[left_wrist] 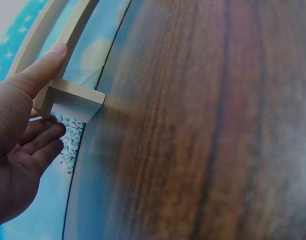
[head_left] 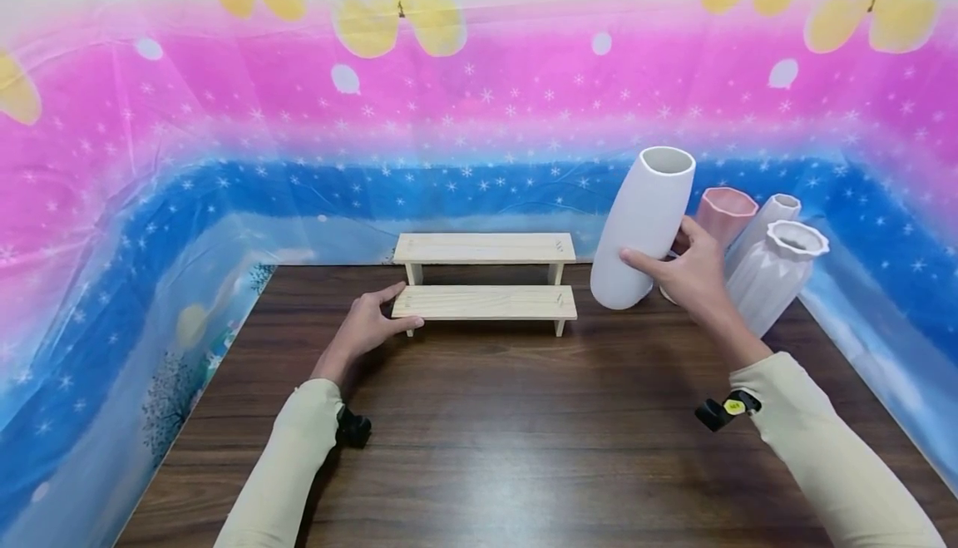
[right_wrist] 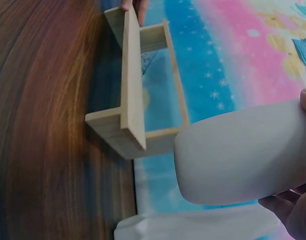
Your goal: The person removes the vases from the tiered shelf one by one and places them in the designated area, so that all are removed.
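A two-step pale wooden stand (head_left: 484, 302) sits at the back of the table. My left hand (head_left: 367, 325) holds the left end of its lower step, with the thumb at the front edge and the index finger behind. In the left wrist view the other fingers (left_wrist: 45, 135) extend beside that end. My right hand (head_left: 692, 269) grips a tall, smooth white vase (head_left: 638, 228) by its right side. The vase leans with its open mouth up and to the right; in the right wrist view its base (right_wrist: 193, 165) appears raised near the stand's right end.
Behind my right hand stand a pink faceted vase (head_left: 724, 211), a slim white vase (head_left: 763, 224) and a white vase with a flared rim (head_left: 778, 274). The dark wooden table (head_left: 494, 431) meets a patterned cloth backdrop (head_left: 479, 132) at the back and sides.
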Motion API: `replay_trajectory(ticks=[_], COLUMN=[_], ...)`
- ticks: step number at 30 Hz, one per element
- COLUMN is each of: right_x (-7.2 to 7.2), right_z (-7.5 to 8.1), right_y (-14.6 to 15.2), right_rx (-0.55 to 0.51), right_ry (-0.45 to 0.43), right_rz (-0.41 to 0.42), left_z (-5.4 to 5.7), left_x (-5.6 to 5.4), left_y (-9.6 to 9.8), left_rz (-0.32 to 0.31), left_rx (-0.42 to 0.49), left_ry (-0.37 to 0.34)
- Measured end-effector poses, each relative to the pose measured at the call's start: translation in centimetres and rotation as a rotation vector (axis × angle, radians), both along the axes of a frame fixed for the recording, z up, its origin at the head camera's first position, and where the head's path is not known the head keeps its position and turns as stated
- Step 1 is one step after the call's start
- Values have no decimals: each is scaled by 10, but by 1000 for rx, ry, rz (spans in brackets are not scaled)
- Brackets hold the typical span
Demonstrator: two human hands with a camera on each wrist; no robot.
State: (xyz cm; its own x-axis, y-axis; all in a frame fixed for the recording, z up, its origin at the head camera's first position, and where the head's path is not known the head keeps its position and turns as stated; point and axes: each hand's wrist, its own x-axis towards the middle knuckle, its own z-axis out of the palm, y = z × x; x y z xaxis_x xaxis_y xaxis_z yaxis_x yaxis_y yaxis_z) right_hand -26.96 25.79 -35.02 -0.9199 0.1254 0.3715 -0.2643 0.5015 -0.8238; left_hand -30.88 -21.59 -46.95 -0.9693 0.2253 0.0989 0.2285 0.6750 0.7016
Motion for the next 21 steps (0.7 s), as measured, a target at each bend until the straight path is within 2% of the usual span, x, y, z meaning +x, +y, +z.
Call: replay_trajectory(ticks=[21], right_x=[11], right_z=[-32], right_y=[39], right_rx=[77], right_ry=[-30], right_rz=[-90], left_z=[-1], left_x=[1], left_y=[-1], left_rz=[-5], left_rx=[-12], left_ry=[8])
